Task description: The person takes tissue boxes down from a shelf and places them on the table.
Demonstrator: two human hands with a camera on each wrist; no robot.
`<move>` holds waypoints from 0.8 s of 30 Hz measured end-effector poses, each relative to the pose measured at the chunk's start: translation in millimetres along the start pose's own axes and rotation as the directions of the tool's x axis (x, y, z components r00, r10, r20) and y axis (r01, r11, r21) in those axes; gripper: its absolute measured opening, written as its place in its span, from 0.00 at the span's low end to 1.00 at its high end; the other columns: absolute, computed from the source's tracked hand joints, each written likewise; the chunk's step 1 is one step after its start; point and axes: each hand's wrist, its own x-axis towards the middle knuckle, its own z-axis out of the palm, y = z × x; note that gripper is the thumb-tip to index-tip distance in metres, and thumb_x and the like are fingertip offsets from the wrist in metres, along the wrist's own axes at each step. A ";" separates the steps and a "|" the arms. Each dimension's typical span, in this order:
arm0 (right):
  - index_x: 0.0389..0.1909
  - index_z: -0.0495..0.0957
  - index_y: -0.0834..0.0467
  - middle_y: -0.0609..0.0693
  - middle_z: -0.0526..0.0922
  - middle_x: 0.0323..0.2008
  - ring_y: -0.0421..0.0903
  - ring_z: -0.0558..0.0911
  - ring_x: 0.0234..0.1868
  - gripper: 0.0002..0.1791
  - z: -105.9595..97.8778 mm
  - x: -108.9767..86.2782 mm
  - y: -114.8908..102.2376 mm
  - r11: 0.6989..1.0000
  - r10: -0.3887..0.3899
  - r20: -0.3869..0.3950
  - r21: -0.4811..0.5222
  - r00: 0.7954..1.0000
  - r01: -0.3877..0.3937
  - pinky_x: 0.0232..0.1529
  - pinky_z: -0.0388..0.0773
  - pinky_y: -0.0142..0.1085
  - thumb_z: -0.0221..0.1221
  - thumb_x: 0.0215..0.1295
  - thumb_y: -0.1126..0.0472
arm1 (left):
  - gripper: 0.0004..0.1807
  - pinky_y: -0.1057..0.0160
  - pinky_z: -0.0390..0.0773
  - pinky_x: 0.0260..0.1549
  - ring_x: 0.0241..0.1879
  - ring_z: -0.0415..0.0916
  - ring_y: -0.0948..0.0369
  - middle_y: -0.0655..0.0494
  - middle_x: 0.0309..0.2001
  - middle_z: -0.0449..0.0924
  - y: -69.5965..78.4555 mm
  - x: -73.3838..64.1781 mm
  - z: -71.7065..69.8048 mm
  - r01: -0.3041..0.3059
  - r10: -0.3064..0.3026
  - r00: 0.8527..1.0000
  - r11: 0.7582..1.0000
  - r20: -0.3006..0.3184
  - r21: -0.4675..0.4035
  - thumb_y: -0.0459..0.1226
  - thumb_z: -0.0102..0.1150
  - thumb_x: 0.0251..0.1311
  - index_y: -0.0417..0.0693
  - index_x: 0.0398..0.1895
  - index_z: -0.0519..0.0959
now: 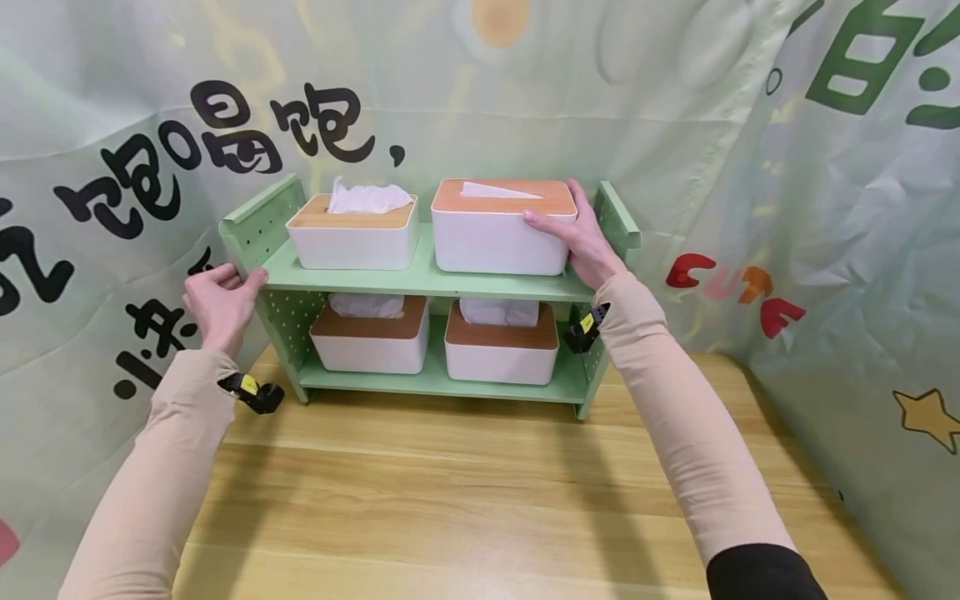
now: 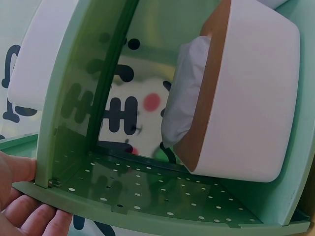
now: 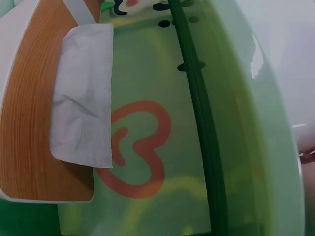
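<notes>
A green two-tier shelf (image 1: 337, 281) stands on the table against the fabric backdrop. At its left side, my left hand (image 1: 220, 307) grips the edge of the perforated side panel by the upper board, thumb in front; the left wrist view shows the fingers (image 2: 37, 219) around that edge. My right hand (image 1: 588, 242) holds the right end of the upper right tissue box (image 1: 498, 242), thumb across its white front and fingers at the side. This box has a wooden lid with a tissue tip showing. The upper left tissue box (image 1: 352, 247) sits apart from it.
Two more tissue boxes stand on the lower board: a lower left box (image 1: 367, 353) and a lower right box (image 1: 501, 362), tissues sticking up. The wooden table (image 1: 420, 492) extends in front. Printed fabric (image 1: 847, 275) closes in the back and sides.
</notes>
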 end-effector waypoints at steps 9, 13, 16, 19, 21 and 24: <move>0.81 0.33 0.44 0.55 0.56 0.78 0.48 0.74 0.60 0.60 -0.5 2.0 0.5 1.000 0.000 -0.002 -0.005 1.000 0.000 0.70 0.70 0.42 0.66 0.59 0.58 | 0.28 0.81 0.79 0.43 0.28 0.70 0.84 0.45 0.61 0.78 0.9 -0.3 -0.5 0.012 -0.012 1.000 1.000 0.005 0.007 0.46 0.67 0.62 0.51 0.65 0.76; 0.81 0.33 0.44 0.54 0.56 0.78 0.48 0.72 0.63 0.60 -0.9 2.0 0.1 1.000 -0.001 0.007 0.001 1.000 0.001 0.70 0.69 0.42 0.65 0.59 0.59 | 0.28 0.81 0.79 0.44 0.28 0.70 0.84 0.45 0.61 0.78 0.7 0.0 -0.1 0.007 -0.007 1.000 1.000 0.006 0.007 0.46 0.66 0.62 0.50 0.65 0.76; 0.81 0.32 0.44 0.54 0.57 0.78 0.48 0.72 0.64 0.60 -1.0 1.9 -0.3 1.000 -0.003 0.016 0.008 1.000 0.002 0.69 0.69 0.42 0.65 0.59 0.59 | 0.28 0.80 0.80 0.44 0.28 0.70 0.84 0.44 0.61 0.78 0.8 0.1 -0.2 0.001 -0.001 1.000 1.000 0.006 0.010 0.46 0.66 0.62 0.50 0.65 0.76; 0.81 0.32 0.43 0.54 0.57 0.78 0.48 0.72 0.63 0.60 -1.3 2.5 -0.3 1.000 -0.004 0.024 0.014 1.000 0.004 0.68 0.69 0.41 0.66 0.59 0.59 | 0.28 0.81 0.79 0.43 0.28 0.70 0.84 0.44 0.61 0.78 0.9 0.2 -0.4 -0.002 0.002 1.000 1.000 0.003 0.009 0.46 0.66 0.62 0.50 0.65 0.76; 0.81 0.31 0.43 0.54 0.56 0.78 0.48 0.72 0.63 0.61 -1.8 3.1 0.0 1.000 -0.003 0.028 0.014 1.000 0.002 0.68 0.69 0.40 0.66 0.59 0.59 | 0.28 0.81 0.79 0.43 0.28 0.70 0.84 0.45 0.61 0.78 1.0 0.3 -0.4 0.000 0.000 1.000 1.000 0.004 0.009 0.46 0.66 0.62 0.50 0.65 0.76; 0.81 0.29 0.43 0.54 0.55 0.79 0.48 0.72 0.64 0.62 -2.9 3.7 1.0 1.000 -0.003 0.030 0.014 1.000 0.003 0.70 0.68 0.40 0.66 0.59 0.59 | 0.28 0.81 0.79 0.44 0.29 0.71 0.84 0.45 0.61 0.79 0.6 0.3 -0.1 0.007 -0.007 1.000 1.000 0.008 0.007 0.46 0.66 0.62 0.51 0.65 0.76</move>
